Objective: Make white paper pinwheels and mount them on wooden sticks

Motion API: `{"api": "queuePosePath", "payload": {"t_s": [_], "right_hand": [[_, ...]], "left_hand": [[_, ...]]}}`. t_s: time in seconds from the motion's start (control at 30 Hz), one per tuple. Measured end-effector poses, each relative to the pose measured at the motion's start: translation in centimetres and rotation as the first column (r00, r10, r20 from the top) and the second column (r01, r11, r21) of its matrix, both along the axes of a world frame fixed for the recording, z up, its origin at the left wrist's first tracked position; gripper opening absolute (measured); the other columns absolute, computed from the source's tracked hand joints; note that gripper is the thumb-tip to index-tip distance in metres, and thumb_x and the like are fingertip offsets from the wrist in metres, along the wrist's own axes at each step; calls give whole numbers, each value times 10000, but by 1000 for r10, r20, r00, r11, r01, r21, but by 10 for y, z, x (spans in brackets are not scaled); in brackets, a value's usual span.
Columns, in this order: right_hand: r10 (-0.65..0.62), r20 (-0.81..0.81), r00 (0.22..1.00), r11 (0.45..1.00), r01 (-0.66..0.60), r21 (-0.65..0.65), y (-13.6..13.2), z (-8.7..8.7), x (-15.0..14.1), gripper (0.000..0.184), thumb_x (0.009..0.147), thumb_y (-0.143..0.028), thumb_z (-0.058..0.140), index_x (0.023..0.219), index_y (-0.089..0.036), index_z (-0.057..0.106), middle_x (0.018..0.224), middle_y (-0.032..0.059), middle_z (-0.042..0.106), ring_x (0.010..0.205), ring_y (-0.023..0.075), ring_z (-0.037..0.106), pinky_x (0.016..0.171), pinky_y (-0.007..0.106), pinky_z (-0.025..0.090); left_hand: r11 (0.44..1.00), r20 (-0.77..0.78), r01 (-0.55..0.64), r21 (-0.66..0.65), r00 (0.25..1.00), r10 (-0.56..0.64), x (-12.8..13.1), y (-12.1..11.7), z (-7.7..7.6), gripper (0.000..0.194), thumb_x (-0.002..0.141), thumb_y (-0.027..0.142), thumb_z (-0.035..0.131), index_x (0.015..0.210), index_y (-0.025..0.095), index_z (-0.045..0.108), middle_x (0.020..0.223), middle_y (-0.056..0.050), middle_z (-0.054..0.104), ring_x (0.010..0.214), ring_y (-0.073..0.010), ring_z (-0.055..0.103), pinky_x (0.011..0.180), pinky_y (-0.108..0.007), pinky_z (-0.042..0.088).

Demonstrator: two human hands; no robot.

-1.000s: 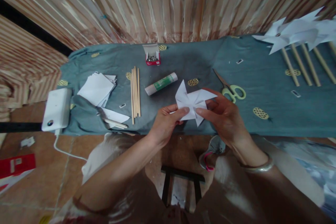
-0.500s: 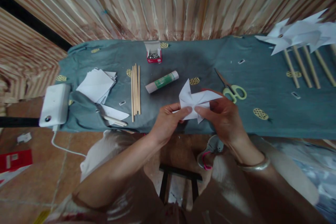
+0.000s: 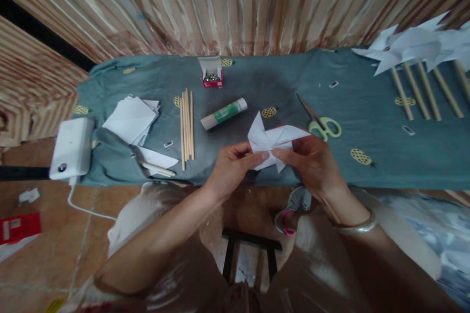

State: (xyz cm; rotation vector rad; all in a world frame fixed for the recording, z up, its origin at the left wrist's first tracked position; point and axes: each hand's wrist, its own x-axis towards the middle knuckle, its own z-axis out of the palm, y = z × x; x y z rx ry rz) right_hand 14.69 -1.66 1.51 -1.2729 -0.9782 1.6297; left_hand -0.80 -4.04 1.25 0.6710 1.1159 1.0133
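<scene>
A white paper pinwheel [image 3: 270,139] with folded blades is held over the front edge of the cloth-covered table. My left hand [image 3: 235,164] is closed on its left side, the thumb pressing near the centre. From the right, my right hand [image 3: 312,159] pinches it too, its thumb close to the left one; the fingers behind the paper are partly hidden. Just beyond the pinwheel lies a glue stick [image 3: 224,114] with a green label. Scissors [image 3: 320,121] with light green handles rest near my right hand. Several wooden sticks [image 3: 187,127] lie left of the glue stick.
A small red box [image 3: 212,78] of metal pieces stands open at the back. White paper squares [image 3: 130,120] are stacked at the left, near a white power bank [image 3: 71,149] with a cable. Several finished pinwheels [image 3: 400,51] on sticks lie at the far right. A pleated curtain [image 3: 235,5] hangs behind.
Both hands keep their hold on the paper pinwheel, which has turned very slightly. The table's things appear shifted a little to the left in view.
</scene>
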Motion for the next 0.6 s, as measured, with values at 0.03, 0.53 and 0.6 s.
{"api": "queuePosePath", "payload": {"t_s": [0.03,0.53,0.6], "right_hand": [[-8,1,1000,1000,8,-4,0,0,1,389,524,-322,879,860,-243,702,749,0,750,626,204,688,545,311,562],[9,-40,999,1000,-9,-14,4,-2,9,318,514,-351,883,750,-248,697,711,1,735,614,212,686,621,361,582],[7,-52,999,1000,-8,-21,4,-2,8,321,507,-332,884,754,-245,697,702,-4,732,606,209,684,616,355,581]], "left_hand": [[1000,9,5,3,1000,-5,-1,0,0,218,618,315,839,771,175,772,761,-13,729,683,-115,595,690,-237,459],[995,38,-70,65,997,68,-19,9,10,568,557,215,880,1093,216,694,970,-28,721,813,-152,669,789,-286,529],[999,86,-51,18,995,49,-18,10,10,513,585,296,870,1060,183,710,938,-47,727,843,-175,677,800,-291,522]]}}
